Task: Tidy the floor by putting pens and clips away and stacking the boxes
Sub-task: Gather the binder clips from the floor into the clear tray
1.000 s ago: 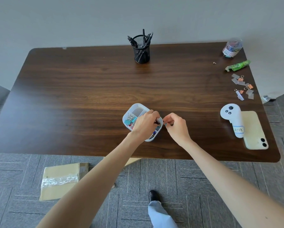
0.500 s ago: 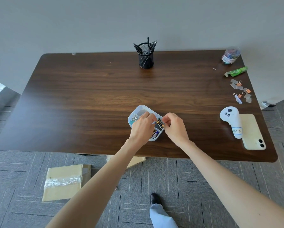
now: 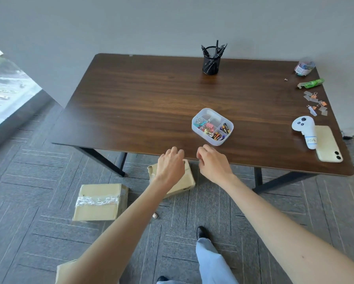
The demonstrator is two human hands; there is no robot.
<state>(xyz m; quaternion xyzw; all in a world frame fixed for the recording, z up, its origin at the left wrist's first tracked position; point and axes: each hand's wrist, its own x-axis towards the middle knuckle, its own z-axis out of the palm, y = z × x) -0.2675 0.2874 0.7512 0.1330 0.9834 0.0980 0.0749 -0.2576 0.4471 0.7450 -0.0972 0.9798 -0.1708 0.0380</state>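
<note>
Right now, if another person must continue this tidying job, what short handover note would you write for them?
Left hand: open and holding nothing, at the near table edge.
Right hand: fingers loosely curled, nothing visible in it.
Clear divided tray: on the table, clips and small coloured items in its compartments.
Black mesh cup: at the far edge, pens standing in it.
Done: it seems pens and clips are put away.
Left: boxes not stacked. Taped box lies on the floor, second box partly under the table, a third barely visible at the bottom edge. A small object lies on the carpet; a few loose clips sit at the table's right.
</note>
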